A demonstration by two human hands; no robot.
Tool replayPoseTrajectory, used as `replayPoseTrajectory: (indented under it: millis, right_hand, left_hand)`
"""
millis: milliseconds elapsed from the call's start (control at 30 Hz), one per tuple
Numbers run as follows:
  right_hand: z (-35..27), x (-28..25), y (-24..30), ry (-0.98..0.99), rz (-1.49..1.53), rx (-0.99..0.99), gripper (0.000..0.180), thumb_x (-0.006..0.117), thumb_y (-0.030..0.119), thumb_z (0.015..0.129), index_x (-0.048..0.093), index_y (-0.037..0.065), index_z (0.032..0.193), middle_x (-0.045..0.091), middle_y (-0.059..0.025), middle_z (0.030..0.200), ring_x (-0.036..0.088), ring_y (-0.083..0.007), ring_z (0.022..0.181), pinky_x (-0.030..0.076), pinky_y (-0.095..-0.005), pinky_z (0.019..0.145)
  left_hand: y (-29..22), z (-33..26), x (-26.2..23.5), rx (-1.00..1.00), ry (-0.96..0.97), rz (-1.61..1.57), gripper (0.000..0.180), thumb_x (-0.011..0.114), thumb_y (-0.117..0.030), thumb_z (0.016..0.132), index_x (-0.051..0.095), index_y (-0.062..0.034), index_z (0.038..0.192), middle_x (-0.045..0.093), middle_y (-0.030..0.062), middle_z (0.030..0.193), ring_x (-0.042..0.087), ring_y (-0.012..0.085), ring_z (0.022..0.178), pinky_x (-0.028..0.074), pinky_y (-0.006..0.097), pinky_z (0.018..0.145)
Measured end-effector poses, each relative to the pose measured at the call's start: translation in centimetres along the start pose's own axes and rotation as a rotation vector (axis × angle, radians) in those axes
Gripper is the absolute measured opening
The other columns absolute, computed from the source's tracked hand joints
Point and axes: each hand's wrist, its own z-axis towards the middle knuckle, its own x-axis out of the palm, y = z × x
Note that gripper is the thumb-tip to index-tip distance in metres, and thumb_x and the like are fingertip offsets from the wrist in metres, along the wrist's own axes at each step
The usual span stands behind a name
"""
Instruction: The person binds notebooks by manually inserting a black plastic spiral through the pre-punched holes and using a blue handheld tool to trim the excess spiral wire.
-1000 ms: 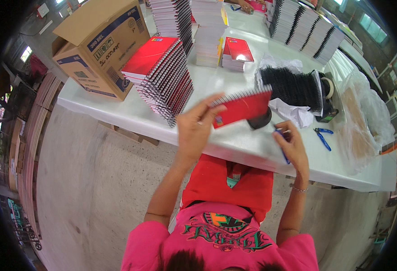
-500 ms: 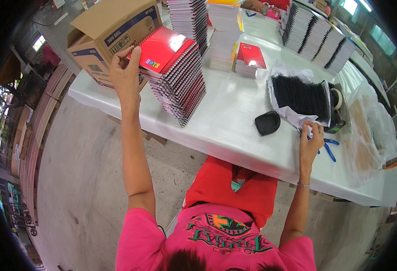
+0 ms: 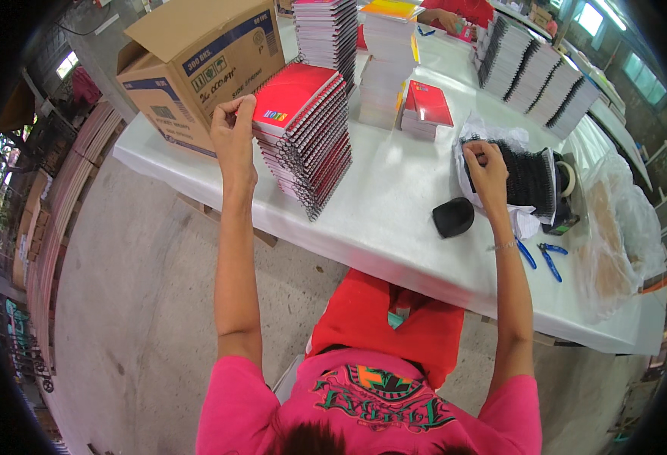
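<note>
Touching the left corner of the top red notebook (image 3: pixel 295 89), the left hand (image 3: pixel 234 144) holds its thumb and forefinger close to each other, but I cannot tell if they pinch the cover or only rest against it. Such a light touch at the corner seems meant to keep the book square. It lies on a tall stack of spiral notebooks (image 3: pixel 314 152), which stands on the white tabletop (image 3: pixel 386 201) at eleven o'clock from the body and at three o'clock from the left hand. Many books in the stack show their rings at the right side, while the top one shows them at the left; perhaps they are turned so that the spines do not make the pile slope. The right hand (image 3: pixel 489 176), at one o'clock from the body, gathers its fingertips in a pinch at the nine o'clock edge of the black coils (image 3: pixel 528 178); what is between them is too small to tell. White paper (image 3: pixel 527 221) lies under the coils, maybe to keep them together. From the right hand, blue pliers (image 3: pixel 552 265) lie at five o'clock, probably for easy reach, and a dark rounded object (image 3: pixel 453 218) at seven.
</note>
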Motion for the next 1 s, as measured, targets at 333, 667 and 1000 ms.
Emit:
replayPoseTrajectory:
  millis: [333, 667, 1000]
  right_hand:
    - [9.8, 9.1, -7.3, -0.157, 0.134, 0.304, 0.041, 0.066, 0.028, 0.089, 0.061, -0.008, 0.108, 0.063, -0.0211, 0.094, 0.063, -0.0251, 0.081, 0.054, -0.036, 0.076]
    - [6.0, 4.1, -0.2, 0.145, 0.37, 0.266, 0.021, 0.066, 0.008, 0.084, 0.061, -0.008, 0.097, 0.067, -0.0161, 0.087, 0.062, -0.0197, 0.066, 0.055, -0.0324, 0.066]
    - [-5.1, -5.5, 8.4, 0.751, 0.127, -0.141, 0.022, 0.074, 0.011, 0.082, 0.065, -0.004, 0.097, 0.067, -0.0098, 0.087, 0.065, -0.0158, 0.08, 0.051, -0.0304, 0.074]
  left_hand:
    - [-1.0, -0.6, 1.2, -0.022, -0.002, 0.045, 0.031, 0.068, -0.024, 0.092, 0.058, 0.0009, 0.107, 0.059, 0.0084, 0.103, 0.052, 0.0141, 0.097, 0.042, 0.028, 0.088]
    - [-6.0, -9.3, 2.6, 0.742, -0.021, 0.52, 0.022, 0.065, -0.008, 0.09, 0.059, -0.0031, 0.111, 0.057, 0.0082, 0.108, 0.053, 0.0194, 0.101, 0.041, 0.032, 0.093]
    - [-1.8, -15.0, 7.6, 0.465, 1.064, 0.785, 0.021, 0.056, -0.012, 0.092, 0.065, -0.0077, 0.111, 0.066, 0.0093, 0.101, 0.061, 0.0253, 0.101, 0.03, 0.045, 0.105]
